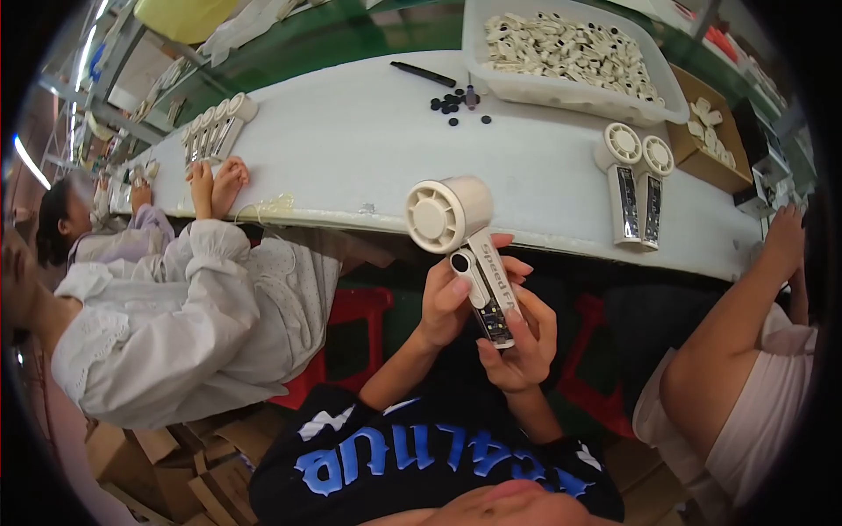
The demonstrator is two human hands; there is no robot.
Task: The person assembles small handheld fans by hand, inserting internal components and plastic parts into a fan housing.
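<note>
A cream handheld fan (447,213) is held tilted in front of my chest, its round grille to the upper left. Part of its handle is uncovered and shows a dark circuit board (493,326). A small white cover piece (474,282) with a black round spot lies against the handle's front. My left hand (443,302) is closed, its thumb on the cover and its other fingers partly hidden behind the handle. Wrapped round the lower handle from the other side is my right hand (529,340), thumb near the circuit board.
Two more fans (625,202) with exposed boards lie on the white table (324,158). A translucent bin (570,92) of small white parts and a cardboard box (732,171) stand at the far right. Black discs (452,103) and a black pen-like tool (423,74) lie behind. Co-workers sit on both sides.
</note>
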